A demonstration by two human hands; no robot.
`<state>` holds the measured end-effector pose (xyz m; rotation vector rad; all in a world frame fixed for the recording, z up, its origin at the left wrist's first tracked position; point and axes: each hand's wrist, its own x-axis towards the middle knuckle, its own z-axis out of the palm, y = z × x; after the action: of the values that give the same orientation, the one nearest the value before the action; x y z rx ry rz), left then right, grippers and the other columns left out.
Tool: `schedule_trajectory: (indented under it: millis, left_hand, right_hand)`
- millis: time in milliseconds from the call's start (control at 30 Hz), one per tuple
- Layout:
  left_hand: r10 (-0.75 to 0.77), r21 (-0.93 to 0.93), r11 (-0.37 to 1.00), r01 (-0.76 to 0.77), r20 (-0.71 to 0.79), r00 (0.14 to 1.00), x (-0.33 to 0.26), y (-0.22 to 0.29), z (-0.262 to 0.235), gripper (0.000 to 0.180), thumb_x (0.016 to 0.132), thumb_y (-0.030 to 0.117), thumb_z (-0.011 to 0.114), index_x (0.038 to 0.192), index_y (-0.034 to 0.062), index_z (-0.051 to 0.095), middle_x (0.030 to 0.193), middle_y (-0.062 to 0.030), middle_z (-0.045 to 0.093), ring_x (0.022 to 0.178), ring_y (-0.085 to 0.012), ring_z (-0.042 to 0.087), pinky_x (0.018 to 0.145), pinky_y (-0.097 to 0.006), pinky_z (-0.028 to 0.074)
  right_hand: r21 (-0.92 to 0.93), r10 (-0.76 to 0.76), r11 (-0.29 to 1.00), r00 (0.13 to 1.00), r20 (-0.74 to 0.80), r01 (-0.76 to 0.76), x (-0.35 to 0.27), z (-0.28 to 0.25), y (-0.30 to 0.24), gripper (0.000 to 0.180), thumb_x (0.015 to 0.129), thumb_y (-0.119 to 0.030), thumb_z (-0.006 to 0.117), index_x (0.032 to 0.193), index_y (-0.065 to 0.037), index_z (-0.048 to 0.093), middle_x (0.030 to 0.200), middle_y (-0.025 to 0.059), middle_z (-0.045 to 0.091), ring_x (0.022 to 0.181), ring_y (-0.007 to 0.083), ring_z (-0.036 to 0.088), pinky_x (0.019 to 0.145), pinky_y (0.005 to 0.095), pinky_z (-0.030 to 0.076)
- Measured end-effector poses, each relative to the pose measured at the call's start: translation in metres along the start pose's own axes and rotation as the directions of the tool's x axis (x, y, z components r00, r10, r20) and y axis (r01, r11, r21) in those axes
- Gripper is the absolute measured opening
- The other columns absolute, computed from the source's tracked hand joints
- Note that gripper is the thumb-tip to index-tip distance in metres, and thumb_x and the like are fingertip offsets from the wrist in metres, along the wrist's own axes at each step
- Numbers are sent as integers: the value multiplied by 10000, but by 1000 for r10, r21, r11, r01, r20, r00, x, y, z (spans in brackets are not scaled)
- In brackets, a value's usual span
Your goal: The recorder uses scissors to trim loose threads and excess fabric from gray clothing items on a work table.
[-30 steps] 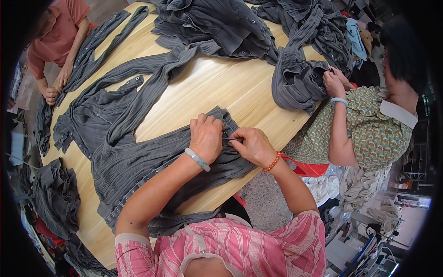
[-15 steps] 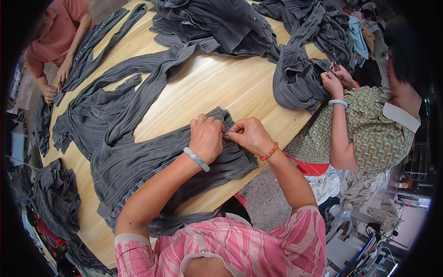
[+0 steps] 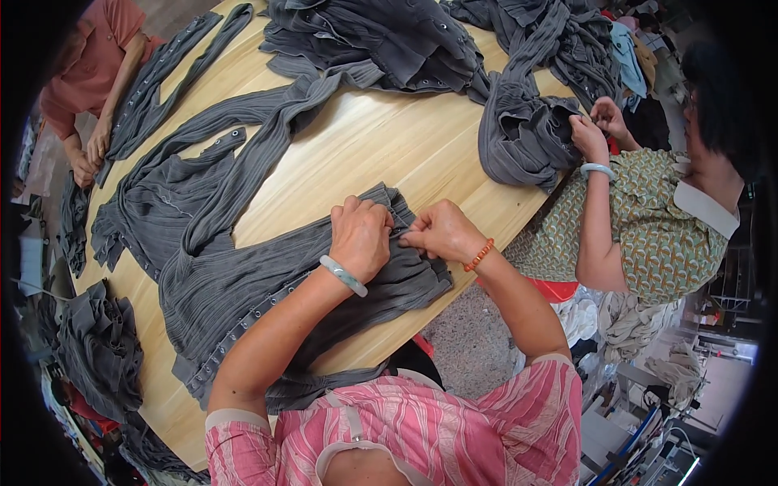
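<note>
A grey ribbed garment (image 3: 235,275) with a row of metal snaps lies spread on the wooden table (image 3: 389,154) in front of me. My left hand (image 3: 359,235), with a pale green bangle at the wrist, is closed on a fold of its cloth near the table edge. Right beside it, my right hand (image 3: 442,231), wearing an orange bead bracelet, pinches the same fold. The two hands almost touch. What the fingertips hold under the fold is hidden.
More grey garments are piled at the far side (image 3: 381,40) and right (image 3: 523,130), where a person in a patterned top (image 3: 640,219) works cloth. A person in an orange shirt (image 3: 89,73) handles strips at the far left. Another grey heap (image 3: 97,348) hangs off the left edge.
My right hand moved left from a short gap to meet my left hand on the fold. The garment's edge bunched up a little between them.
</note>
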<state>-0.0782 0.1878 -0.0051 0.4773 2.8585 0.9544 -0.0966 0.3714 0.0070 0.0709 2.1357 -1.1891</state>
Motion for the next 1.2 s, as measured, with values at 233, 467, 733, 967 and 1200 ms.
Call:
schedule_trajectory:
  millis: [233,467,733,967,1200]
  left_hand:
    - [11,-167,986,-19,-48,999,-12,-7,-9,70,771,78,700,835,74,673,856,-77,633,924,-277,532,840,-404,367]
    - [26,-75,997,-33,-85,996,-13,-4,-9,142,777,107,707,914,76,685,913,-79,633,971,-284,531,858,-412,372]
    - [127,47,991,-123,-87,988,-2,4,6,117,768,81,667,881,51,665,919,-126,611,971,-308,517,854,-414,363]
    - [101,92,991,-97,-40,994,3,3,8,84,769,53,671,844,71,639,882,-103,617,941,-306,524,826,-422,370]
    - [66,-4,998,-66,14,998,6,6,3,68,765,50,625,830,41,642,886,-143,628,946,-321,527,840,-423,367]
  right_hand:
    - [-35,-67,997,990,-126,63,-27,5,21,190,795,-150,775,783,10,673,612,57,638,517,99,582,488,251,457]
    - [-153,-225,969,950,-217,194,-26,10,18,214,784,-239,763,829,-37,708,650,88,662,587,189,633,600,314,505]
    - [-516,-461,826,799,-387,226,-47,31,0,115,807,-172,724,848,-70,690,778,84,640,678,281,632,614,380,502]
    - [-365,-477,868,768,-427,336,-33,31,9,109,811,-117,715,893,-47,704,803,97,663,649,241,612,597,346,494]
    - [-86,-278,960,891,-360,265,-14,24,15,175,809,-109,751,868,49,707,666,34,671,563,36,521,515,233,435]
